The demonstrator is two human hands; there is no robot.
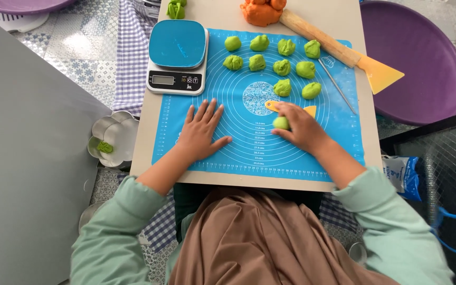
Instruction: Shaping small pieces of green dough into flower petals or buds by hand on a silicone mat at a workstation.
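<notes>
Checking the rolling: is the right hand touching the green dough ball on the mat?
Touching. The head view shows the right hand lying over the green dough ball, fingers on it.

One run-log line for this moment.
left hand: flat on blue silicone mat | right hand: pressing green dough ball | digital kitchen scale: bare

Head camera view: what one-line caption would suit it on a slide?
Right hand rolls a green dough ball on a blue mat; left hand lies flat beside it.
</notes>
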